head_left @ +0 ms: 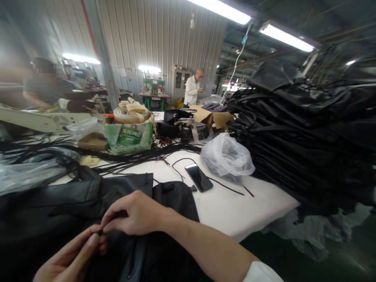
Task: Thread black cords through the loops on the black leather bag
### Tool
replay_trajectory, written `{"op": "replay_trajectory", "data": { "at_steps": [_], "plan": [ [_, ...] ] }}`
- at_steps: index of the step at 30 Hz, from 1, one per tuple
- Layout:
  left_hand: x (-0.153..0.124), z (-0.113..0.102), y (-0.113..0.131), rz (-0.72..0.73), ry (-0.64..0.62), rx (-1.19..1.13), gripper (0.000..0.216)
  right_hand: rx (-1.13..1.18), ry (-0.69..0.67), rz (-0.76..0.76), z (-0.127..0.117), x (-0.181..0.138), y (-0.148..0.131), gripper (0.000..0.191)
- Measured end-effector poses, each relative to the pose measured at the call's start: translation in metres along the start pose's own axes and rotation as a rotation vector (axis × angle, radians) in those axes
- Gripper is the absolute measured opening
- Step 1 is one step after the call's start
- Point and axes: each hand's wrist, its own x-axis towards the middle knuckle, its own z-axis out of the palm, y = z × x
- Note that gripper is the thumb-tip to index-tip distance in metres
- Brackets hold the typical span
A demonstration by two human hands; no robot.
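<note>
My left hand [73,254] is closed in a pinch, thumb against fingertips, low on the left. My right hand [136,213] meets it there, thumb and forefinger pinched together. A tiny dark thing shows between the fingertips of both hands, too small to name. Under and around the hands spreads black leather-like material [126,186], sewn in panels, its full shape hidden. A thin black cord [132,256] lies on it below my right wrist. Just beyond the material, a smartphone [199,177] rests on the white table [243,211].
Loose black cords [173,148] cross the table. Behind them stand a green-and-white sack [129,137] holding rolled strips and a cardboard tray [93,141]. A clear plastic bag [226,154] sits before a tall black heap [299,129] on the right. Two people are farther back.
</note>
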Motion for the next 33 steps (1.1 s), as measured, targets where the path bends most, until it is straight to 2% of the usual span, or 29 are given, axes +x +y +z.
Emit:
{"op": "replay_trajectory", "data": {
  "at_steps": [2, 7, 11, 16, 23, 29, 33],
  "plan": [
    [-0.008, 0.010, 0.012, -0.096, -0.010, -0.103, 0.065, -0.024, 0.024, 0.020, 0.001, 0.000, -0.003, 0.007],
    [-0.020, 0.023, 0.028, -0.043, -0.057, -0.170, 0.061, 0.001, 0.123, 0.094, 0.004, 0.000, -0.012, 0.017],
    [-0.020, 0.019, 0.025, -0.043, -0.105, -0.185, 0.060, 0.057, 0.167, 0.090, 0.005, 0.000, -0.016, 0.016],
    [-0.018, 0.016, 0.022, -0.041, -0.098, -0.199, 0.055, 0.035, 0.170, 0.071, 0.006, 0.000, -0.016, 0.016],
    [-0.016, 0.015, 0.014, -0.003, -0.079, -0.130, 0.052, 0.136, 0.146, 0.158, 0.004, -0.001, -0.011, 0.015],
    [-0.009, 0.009, 0.005, 0.068, -0.125, -0.019, 0.053, 0.242, 0.111, 0.242, 0.007, 0.002, -0.003, 0.011],
    [-0.010, 0.012, 0.008, 0.062, -0.141, -0.023, 0.050, 0.206, 0.138, 0.239, 0.006, 0.004, -0.002, 0.010]
  ]
}}
